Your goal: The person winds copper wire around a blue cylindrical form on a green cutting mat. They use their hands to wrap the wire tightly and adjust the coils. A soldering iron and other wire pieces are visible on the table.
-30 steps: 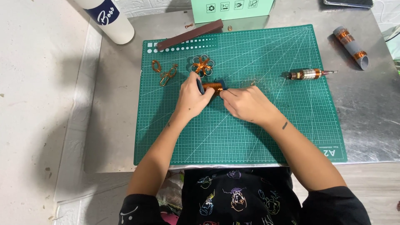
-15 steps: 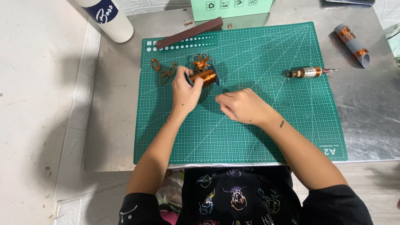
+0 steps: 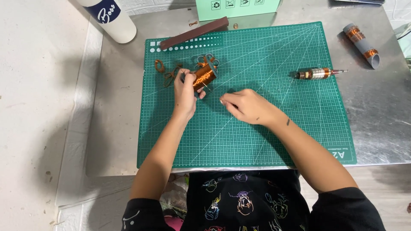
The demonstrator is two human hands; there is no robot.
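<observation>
1. The left hand (image 3: 187, 90) grips a copper wire coil (image 3: 204, 77) near the back left of the green cutting mat (image 3: 257, 141), fingers closed round its near end.
2. The right hand (image 3: 246, 105) rests on the mat just beside it, fingertips pinched; whether they hold a wire strand, I cannot tell.
3. This looks like unwinding; any pull calls for a steady hold on the coil.
4. The coil's long axis runs diagonally, its far end pointing up and right toward loose scraps (image 3: 165, 70).
</observation>
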